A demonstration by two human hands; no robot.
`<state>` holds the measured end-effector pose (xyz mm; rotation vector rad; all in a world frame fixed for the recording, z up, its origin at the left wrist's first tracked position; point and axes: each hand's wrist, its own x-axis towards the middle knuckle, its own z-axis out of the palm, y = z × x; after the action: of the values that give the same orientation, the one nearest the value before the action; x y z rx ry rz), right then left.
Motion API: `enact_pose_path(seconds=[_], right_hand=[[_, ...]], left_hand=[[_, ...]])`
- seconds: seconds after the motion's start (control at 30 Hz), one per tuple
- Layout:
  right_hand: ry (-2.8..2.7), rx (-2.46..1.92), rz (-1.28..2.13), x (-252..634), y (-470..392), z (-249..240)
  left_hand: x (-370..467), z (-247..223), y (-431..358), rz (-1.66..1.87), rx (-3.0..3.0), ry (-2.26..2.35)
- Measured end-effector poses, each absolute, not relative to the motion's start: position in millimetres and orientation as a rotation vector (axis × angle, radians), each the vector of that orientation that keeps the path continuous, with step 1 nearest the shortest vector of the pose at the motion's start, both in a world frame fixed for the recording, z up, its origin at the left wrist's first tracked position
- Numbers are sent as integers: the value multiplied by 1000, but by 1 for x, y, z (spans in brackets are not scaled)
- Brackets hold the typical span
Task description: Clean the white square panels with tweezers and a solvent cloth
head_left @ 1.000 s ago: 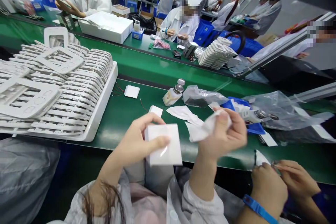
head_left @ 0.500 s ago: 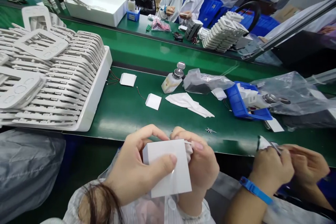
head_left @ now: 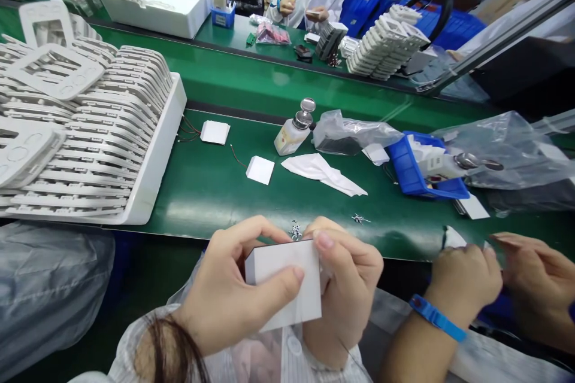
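Observation:
My left hand (head_left: 242,287) holds a white square panel (head_left: 287,278) with a thin dark top edge, thumb flat across its face and fingers behind. At the panel's upper right corner, my right hand (head_left: 345,275) is closed, its thumb on the edge. A bit of crumpled white cloth (head_left: 326,281) shows between the panel and that palm; most of it is hidden. Beyond my hands, small screws (head_left: 295,230) lie near the table's edge, with a second small heap of screws (head_left: 359,219) to the right. Two similar wired panels (head_left: 260,170) (head_left: 215,132) rest farther back.
A white tray (head_left: 157,161) stacked with white frames stands left. Behind are a pump bottle (head_left: 293,131), a folded white cloth (head_left: 323,173) and a plastic bag (head_left: 354,131). At right are a blue bin (head_left: 411,176) and a co-worker's hands (head_left: 467,281). Another worker sits opposite.
My right thumb has moved left onto the panel's top corner, and the cloth is now mostly hidden. The panel tilts slightly differently. The view has shifted a little, uncovering the screws behind my hands.

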<state>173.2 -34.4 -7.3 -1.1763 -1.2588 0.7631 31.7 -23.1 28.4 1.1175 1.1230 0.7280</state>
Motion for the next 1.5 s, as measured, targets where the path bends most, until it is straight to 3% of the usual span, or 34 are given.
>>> enact_pose_path(seconds=[0.1,0.23,0.57,1.5], right_hand=[[-942,-1062,1048,173,-33,-9],[-807,-985,1184,175,-31,-13],[-1067,-1138,919,179,-31,-17],[-975,-1121,1125,181,-37,-27]], left_hand=[[32,29,-18,715,980,1057],[31,25,-12,722,930,1018],[31,24,-9,679,1058,1053],[18,15,1,705,1059,1003]])
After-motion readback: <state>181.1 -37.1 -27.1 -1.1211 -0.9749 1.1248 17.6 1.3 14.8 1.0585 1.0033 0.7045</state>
